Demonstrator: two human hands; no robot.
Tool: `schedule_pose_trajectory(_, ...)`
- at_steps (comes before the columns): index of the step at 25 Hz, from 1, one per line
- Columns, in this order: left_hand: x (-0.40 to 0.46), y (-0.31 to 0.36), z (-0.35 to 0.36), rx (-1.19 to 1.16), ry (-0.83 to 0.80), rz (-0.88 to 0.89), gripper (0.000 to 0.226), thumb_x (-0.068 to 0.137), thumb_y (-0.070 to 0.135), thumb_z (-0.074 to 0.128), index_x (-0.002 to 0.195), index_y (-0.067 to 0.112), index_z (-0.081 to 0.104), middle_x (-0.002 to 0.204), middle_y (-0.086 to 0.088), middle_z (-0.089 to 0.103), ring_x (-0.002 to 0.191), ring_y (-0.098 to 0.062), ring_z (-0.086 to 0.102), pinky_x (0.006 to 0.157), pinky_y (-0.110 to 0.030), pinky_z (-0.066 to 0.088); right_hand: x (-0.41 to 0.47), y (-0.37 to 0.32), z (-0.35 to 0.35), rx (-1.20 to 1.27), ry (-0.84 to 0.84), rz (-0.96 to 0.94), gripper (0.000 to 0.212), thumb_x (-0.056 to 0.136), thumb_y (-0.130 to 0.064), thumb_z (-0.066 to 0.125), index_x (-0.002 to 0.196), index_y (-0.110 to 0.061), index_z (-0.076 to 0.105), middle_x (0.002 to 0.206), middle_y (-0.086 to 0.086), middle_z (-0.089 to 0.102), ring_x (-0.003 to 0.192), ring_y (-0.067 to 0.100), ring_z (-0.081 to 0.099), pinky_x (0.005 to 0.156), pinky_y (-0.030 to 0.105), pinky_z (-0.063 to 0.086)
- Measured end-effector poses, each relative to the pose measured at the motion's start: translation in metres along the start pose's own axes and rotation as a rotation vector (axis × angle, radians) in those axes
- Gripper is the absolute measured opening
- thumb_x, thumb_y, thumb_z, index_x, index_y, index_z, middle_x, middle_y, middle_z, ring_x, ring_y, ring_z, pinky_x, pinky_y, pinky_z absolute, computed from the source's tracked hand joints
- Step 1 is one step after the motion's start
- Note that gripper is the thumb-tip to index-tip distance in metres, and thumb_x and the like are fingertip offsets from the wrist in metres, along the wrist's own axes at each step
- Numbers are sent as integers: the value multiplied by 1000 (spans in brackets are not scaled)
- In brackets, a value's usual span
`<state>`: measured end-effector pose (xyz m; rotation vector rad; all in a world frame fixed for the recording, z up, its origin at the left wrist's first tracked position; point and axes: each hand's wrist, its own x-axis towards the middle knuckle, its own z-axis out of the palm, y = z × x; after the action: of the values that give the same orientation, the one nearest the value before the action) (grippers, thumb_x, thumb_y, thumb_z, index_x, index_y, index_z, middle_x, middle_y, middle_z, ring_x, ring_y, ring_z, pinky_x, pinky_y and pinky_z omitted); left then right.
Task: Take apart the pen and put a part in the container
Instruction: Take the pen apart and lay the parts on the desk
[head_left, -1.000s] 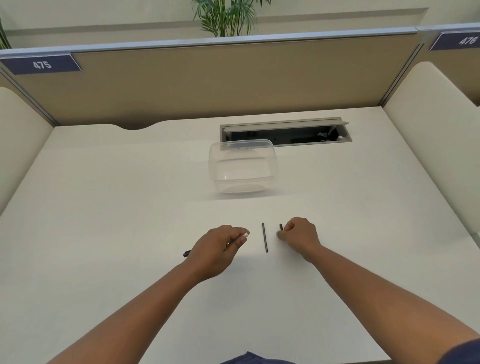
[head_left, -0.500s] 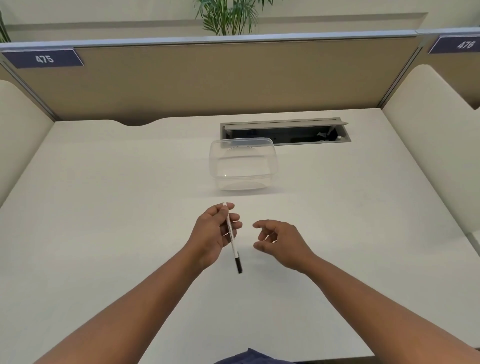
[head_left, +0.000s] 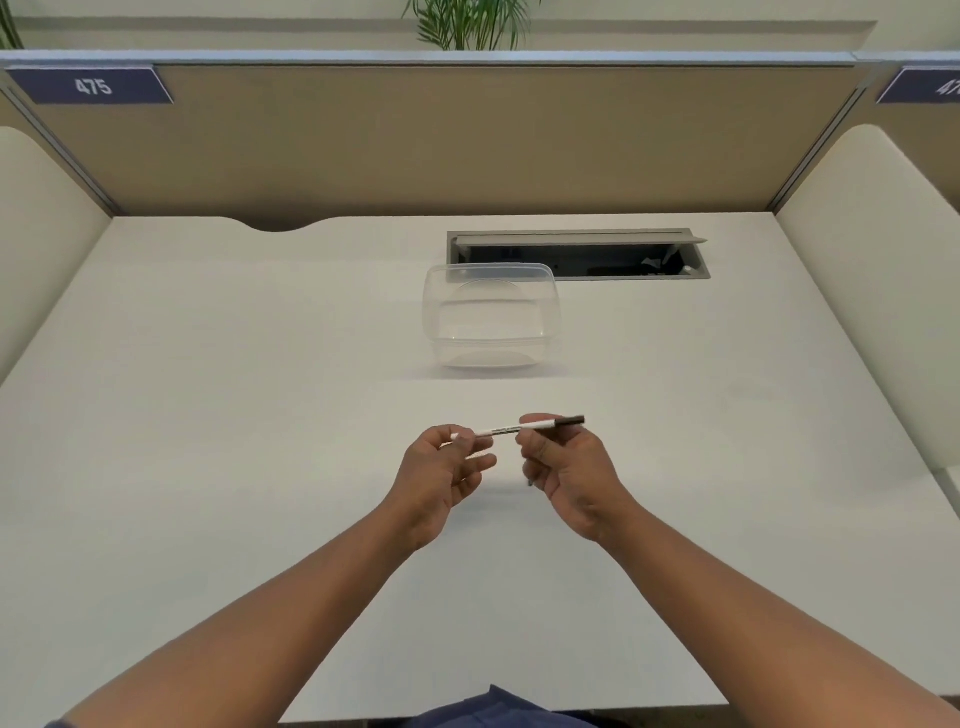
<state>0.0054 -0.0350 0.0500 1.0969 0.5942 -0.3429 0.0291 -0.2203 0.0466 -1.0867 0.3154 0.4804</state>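
Item: 1 white pen (head_left: 511, 429), dark cap end right, long axis level left-to-right above the surface (head_left: 208, 415). My left hand (head_left: 444, 475) grip pinches its white end; my right hand (head_left: 563, 467) grip pinches near the cap. Clear plastic container (head_left: 491, 317): straight ahead, well apart.

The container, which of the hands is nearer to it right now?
Right, narrowly. The right hand pinches the pen near its dark end, almost straight below the container. The left hand grips the pen's white end, slightly lower and further left.
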Motion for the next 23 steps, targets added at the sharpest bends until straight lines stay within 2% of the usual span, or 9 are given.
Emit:
schedule_pose_trajectory(4, 3, -2, -14, 446, -101, 172, 9, 92, 29, 71, 86, 26, 66, 90, 7, 70, 77, -9, 67, 69, -28, 48, 7, -4, 5, -180, -7, -58, 16, 87, -7, 78, 94, -22, 78, 83, -1, 67, 74, 14, 60, 69, 31, 46)
schedule_pose_trajectory(6, 8, 5, -19, 721, -114, 281, 9, 88, 33, 74, 90, 32, 64, 89, 17, 67, 77, -5, 63, 68, -27, 46, 10, -4, 8, -276, -7, -90, 15, 88, -10, 77, 96, -22, 76, 87, 3, 68, 79, 17, 62, 72, 32, 49)
schedule_pose_trajectory(8, 20, 12, -28, 1187, -83, 367, 39, 83, 41, 77, 117, 41, 59, 125, 16, 61, 114, -10, 58, 86, -33, 47, 14, -3, 10, -387, 27, -125, 14, 88, -12, 76, 95, -24, 74, 89, 4, 70, 82, 20, 62, 72, 35, 50)
schedule_pose_trajectory(9, 28, 15, -34, 1458, -86, 357, 67, 79, 47, 78, 137, 42, 46, 148, 11, 46, 135, -18, 44, 100, -40, 43, 16, -3, 10, -463, 47, -140, 13, 88, -15, 74, 94, -27, 73, 89, 2, 72, 81, 19, 62, 70, 37, 50)
schedule_pose_trajectory(11, 40, 25, -42, 1831, -136, 246, 114, 68, 58, 81, 156, 42, 11, 168, 3, 7, 153, -31, 5, 116, -55, 23, 21, -1, 11, -602, 74, -167, 9, 88, -22, 70, 90, -31, 72, 87, -3, 72, 78, 15, 61, 67, 37, 50)
schedule_pose_trajectory(13, 48, 32, -46, 1966, -195, 120, 137, 58, 58, 87, 155, 45, -9, 168, 2, -19, 152, -36, -19, 117, -65, 8, 25, 2, 11, -705, 72, -214, 6, 92, -27, 68, 90, -32, 70, 83, -10, 71, 73, 8, 60, 64, 26, 50)
schedule_pose_trajectory(16, 56, 33, -47, 2009, -217, -13, 147, 54, 49, 93, 154, 47, -14, 164, 3, -31, 149, -41, -24, 114, -70, 15, 30, 4, 12, -835, 76, -294, 8, 96, -24, 66, 98, -32, 64, 87, -11, 70, 72, -1, 62, 61, 10, 47)
schedule_pose_trajectory(19, 59, 29, -49, 2002, -232, -51, 148, 56, 42, 95, 152, 48, -19, 163, 5, -33, 149, -43, -23, 113, -70, 23, 34, 3, 13, -901, 92, -372, 10, 96, -20, 63, 100, -28, 59, 88, -8, 72, 76, 2, 66, 66, 8, 49)
schedule_pose_trajectory(23, 61, 27, -53, 1989, -228, -31, 149, 56, 42, 95, 151, 49, -20, 163, 6, -34, 149, -43, -24, 114, -71, 20, 37, 6, 16, -948, 51, -494, 4, 96, -33, 59, 97, -30, 58, 73, -10, 68, 65, 6, 63, 56, 15, 47)
